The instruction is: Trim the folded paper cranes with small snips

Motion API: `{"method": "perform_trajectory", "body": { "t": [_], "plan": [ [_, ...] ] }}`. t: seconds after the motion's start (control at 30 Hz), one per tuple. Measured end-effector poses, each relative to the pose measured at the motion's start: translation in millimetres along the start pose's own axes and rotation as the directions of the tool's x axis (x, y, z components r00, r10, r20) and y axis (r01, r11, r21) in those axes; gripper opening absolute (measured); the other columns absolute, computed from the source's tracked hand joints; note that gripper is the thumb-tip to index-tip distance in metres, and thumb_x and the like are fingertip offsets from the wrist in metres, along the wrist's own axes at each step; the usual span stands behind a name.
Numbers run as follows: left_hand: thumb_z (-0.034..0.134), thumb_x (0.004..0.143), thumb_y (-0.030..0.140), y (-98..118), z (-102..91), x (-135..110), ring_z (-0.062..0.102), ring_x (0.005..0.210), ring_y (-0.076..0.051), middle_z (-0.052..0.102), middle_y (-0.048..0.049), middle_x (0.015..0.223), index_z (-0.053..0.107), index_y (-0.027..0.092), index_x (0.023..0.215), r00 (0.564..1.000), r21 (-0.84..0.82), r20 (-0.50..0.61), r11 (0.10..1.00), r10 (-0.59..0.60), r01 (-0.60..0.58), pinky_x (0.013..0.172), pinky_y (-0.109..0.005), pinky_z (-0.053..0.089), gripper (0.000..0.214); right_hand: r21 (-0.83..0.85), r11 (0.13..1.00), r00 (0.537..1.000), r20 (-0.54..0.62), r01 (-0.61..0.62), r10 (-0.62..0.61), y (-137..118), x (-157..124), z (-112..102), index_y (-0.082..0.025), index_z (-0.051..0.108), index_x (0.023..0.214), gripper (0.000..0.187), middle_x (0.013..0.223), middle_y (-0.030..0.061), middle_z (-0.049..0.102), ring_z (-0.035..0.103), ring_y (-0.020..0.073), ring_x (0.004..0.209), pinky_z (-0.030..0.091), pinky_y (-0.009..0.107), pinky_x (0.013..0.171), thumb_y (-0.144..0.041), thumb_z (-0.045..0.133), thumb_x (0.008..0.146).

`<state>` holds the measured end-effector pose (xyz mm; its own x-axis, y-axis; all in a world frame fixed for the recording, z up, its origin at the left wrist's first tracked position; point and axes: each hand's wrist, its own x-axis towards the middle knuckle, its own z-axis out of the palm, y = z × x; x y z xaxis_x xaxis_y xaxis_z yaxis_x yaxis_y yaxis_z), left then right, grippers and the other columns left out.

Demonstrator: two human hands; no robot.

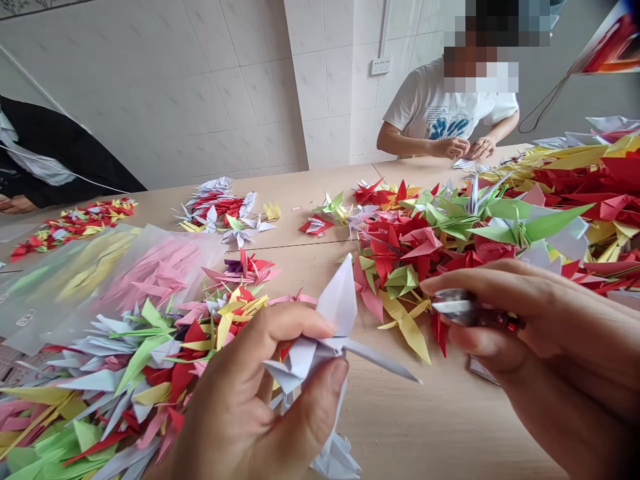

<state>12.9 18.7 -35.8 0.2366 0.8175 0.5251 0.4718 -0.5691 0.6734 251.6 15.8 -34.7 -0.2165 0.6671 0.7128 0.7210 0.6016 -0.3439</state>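
My left hand [250, 407] pinches a pale lilac paper crane [333, 333] between thumb and fingers, low in the middle of the view. The crane's wing points up and its tail sticks out to the right. My right hand [545, 347] is closed on a small shiny metal object [470, 312] with a red part, held just right of the crane. I cannot make out what that object is. Both hands hover over a light wooden table [430, 427].
Heaps of folded paper cranes in red, green, yellow, pink and white lie at the left [100, 380] and right [500, 220]. Clear plastic bags [90, 280] of cranes lie at left. A person in a white shirt [445, 107] folds paper across the table. A dark sleeve [55, 160] shows at far left.
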Motion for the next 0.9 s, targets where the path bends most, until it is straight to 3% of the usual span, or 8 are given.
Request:
{"method": "perform_trajectory", "body": {
  "t": [0.27,0.43,0.57,0.67,0.9],
  "plan": [
    [0.063,0.089,0.01,3.1,-0.8,-0.3,0.062,0.045,-0.009,0.065,0.0068,0.077,0.061,0.039,0.107,0.993,-0.152,0.096,0.984,-0.075,0.089,0.039,-0.014,0.053,0.035,0.171,0.978,0.97,0.187,0.121,-0.153,-5.5,13.7,3.0,-0.019,0.066,0.115,0.018,0.093,0.006,0.072,0.067,0.0177,0.076,0.053,0.027,0.063,-0.022,0.058,0.099],
    [0.061,0.091,0.015,-2.1,-2.5,-5.7,0.074,0.065,-0.018,0.069,0.0037,0.084,0.06,0.039,0.105,0.987,-0.121,0.125,0.986,-0.101,0.116,0.04,-0.018,0.054,0.028,0.248,0.96,0.95,0.247,0.131,-0.193,-4.1,13.1,3.7,-0.018,0.065,0.115,0.017,0.094,0.0049,0.071,0.065,0.0142,0.078,0.053,0.023,0.069,-0.022,0.057,0.1],
    [0.07,0.086,0.02,-4.5,0.5,-14.7,0.076,0.071,-0.021,0.073,0.0018,0.096,0.065,0.035,0.098,0.989,-0.044,0.008,0.988,-0.149,0.149,0.042,-0.021,0.058,0.019,0.266,0.956,0.934,0.294,0.124,-0.203,-1.5,11.9,3.8,-0.021,0.062,0.118,0.018,0.094,0.003,0.068,0.062,0.0121,0.077,0.05,0.022,0.068,-0.023,0.056,0.102],
    [0.071,0.086,0.021,-3.6,4.9,-19.9,0.075,0.071,-0.021,0.074,0.0011,0.098,0.066,0.033,0.095,0.974,-0.078,-0.092,0.976,-0.208,0.202,0.044,-0.022,0.059,0.016,0.274,0.953,0.925,0.316,0.127,-0.213,-0.9,11.7,5.1,-0.021,0.06,0.12,0.019,0.092,0.0025,0.066,0.06,0.0117,0.075,0.049,0.022,0.068,-0.024,0.055,0.103],
    [0.071,0.082,0.018,0.1,7.8,-18.8,0.076,0.076,-0.023,0.076,-0.0004,0.097,0.068,0.031,0.09,0.971,-0.053,-0.126,0.979,-0.204,0.199,0.046,-0.023,0.059,0.016,0.259,0.956,0.929,0.302,0.136,-0.214,-3.2,15.2,6.8,-0.02,0.061,0.119,0.018,0.09,0.0022,0.066,0.061,0.0114,0.074,0.048,0.023,0.066,-0.023,0.054,0.103]
  ]
}}
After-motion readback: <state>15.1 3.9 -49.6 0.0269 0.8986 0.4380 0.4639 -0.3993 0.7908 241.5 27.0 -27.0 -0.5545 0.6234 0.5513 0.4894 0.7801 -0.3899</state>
